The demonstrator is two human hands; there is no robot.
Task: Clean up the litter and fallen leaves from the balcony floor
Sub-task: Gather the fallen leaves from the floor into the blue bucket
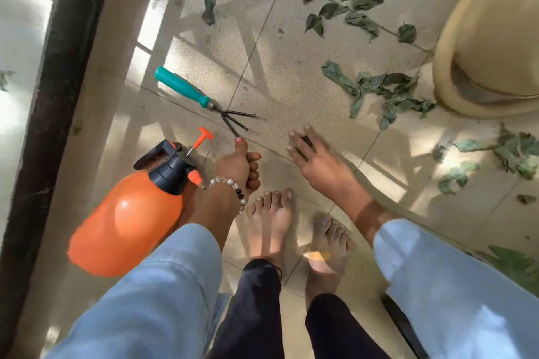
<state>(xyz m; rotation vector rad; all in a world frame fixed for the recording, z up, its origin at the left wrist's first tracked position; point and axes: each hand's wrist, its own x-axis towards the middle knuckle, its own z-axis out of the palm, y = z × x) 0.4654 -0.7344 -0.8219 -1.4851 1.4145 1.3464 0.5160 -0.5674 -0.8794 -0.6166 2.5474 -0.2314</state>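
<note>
Low over the tiled balcony floor (271,73), the right hand (313,154) reaches down with its fingers spread and nearly straight; its grip is wide, and a small dark scrap (306,140) shows between the fingers, though whether it is pinched or only lying under them cannot be told. The left hand (240,166) hangs beside it with fingers curled into the palm and the thumb pointing forward; its grip is closed, and nothing can be seen inside it. A beaded bracelet (230,183) circles that wrist. Both arms wear pale blue sleeves (455,285).

Just ahead of the left thumb lies a small hand rake (201,97) with a teal handle and three dark prongs, the nearest prong tip close to the thumb. To the left of that hand an orange spray bottle (128,218) with a black pump head lies on its side on the tiles.

Fallen leaves, the task's litter, are scattered ahead and to the right: a cluster (347,0) far up the floor, a single leaf (210,6) apart on the left, a crumpled bunch (385,90) just beyond the right hand, and more (495,154) at the right edge. A large beige planter (493,38) stands at the upper right, with the crumpled bunch near its base. Bare feet (300,230) stand on the tiles below the hands. A dark frame (55,90) runs along the left side.
</note>
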